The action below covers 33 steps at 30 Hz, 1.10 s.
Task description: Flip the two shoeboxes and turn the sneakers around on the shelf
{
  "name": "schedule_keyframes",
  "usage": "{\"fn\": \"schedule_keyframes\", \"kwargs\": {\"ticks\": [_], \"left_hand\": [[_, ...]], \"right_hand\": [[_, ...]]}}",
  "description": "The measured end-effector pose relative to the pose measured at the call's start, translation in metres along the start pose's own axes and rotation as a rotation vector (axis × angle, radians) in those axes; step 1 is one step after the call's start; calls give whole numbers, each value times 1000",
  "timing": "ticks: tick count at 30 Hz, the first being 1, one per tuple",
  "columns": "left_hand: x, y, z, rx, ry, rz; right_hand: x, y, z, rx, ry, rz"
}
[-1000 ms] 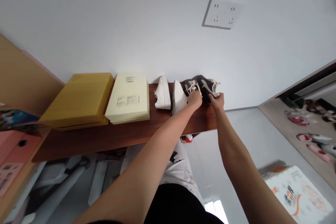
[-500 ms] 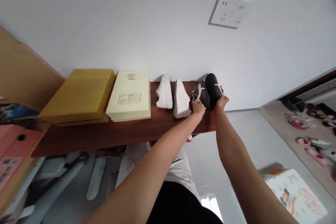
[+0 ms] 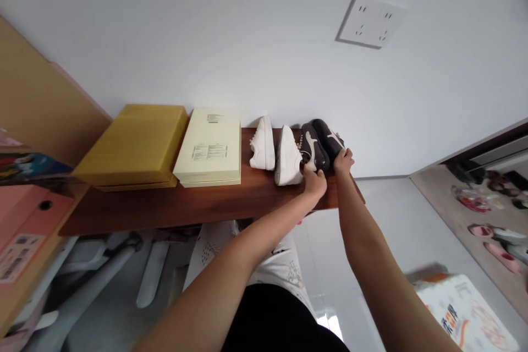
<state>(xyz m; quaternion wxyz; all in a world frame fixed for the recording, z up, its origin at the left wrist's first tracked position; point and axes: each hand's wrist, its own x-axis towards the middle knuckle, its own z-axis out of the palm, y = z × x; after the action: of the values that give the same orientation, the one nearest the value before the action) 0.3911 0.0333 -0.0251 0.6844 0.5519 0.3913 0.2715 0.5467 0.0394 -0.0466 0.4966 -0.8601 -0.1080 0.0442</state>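
Observation:
Two dark brown sneakers with cream trim lie on their sides, soles together, at the right end of the brown wooden shelf (image 3: 264, 198). My left hand (image 3: 315, 182) grips the near end of the left dark sneaker (image 3: 309, 143). At the near end of the right dark sneaker (image 3: 328, 136), my right hand (image 3: 344, 161) has its fingers closed on it. Left of them are two white sneakers: one white sneaker (image 3: 289, 157) almost touches the dark pair, and another white sneaker (image 3: 264, 146) stands a little further left.
A cream box (image 3: 210, 146) and a yellow box (image 3: 136, 143) sit on the shelf's left part, by a pink box (image 3: 28, 225). Wall sockets (image 3: 371, 21) are above. On the floor at right are a white package (image 3: 466, 308) and several shoes, including pink slippers (image 3: 501, 256).
The right dark sneaker has tipped leftward, its far end now against the left one. Both hands remain at the dark pair, and the whole view has shifted slightly.

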Motion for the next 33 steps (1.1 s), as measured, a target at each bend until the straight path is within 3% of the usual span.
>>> {"fn": "schedule_keyframes", "kwargs": {"ticks": [2,4,6,7,9,12,16,21,24,28,30,33], "left_hand": [[-33,-7,-10,14,-59,-46],[-68,-17,-31,-28,-236,-105],[-98,-30,-63,-112,-366,-224],[-110,-36,-83,-140,-371,-279],[-127,-46,-128,-174,-321,-379],[-143,-56,-198,-239,-129,-426],[-165,-58,-282,-403,192,-372],[-193,-45,-359,-501,520,-196],[-200,-34,-397,-469,646,-104],[-191,-18,-448,-379,800,50],[-181,-8,-473,-323,862,120],[-162,12,-507,-253,929,158]], "right_hand": [[-6,3,-7,-45,-14,13],[-15,10,-14,-37,-3,19],[-27,20,-21,-1,47,19],[-36,26,-25,16,81,9],[-56,37,-32,55,153,-22],[-97,46,-38,163,216,-83],[-166,32,-33,335,144,-222],[-266,-17,-7,503,-169,-377],[-328,-47,12,558,-541,-370],[-395,-83,48,618,-1070,-247],[-419,-102,71,624,-1180,-208],[-442,-135,110,585,-1194,-223]]}}
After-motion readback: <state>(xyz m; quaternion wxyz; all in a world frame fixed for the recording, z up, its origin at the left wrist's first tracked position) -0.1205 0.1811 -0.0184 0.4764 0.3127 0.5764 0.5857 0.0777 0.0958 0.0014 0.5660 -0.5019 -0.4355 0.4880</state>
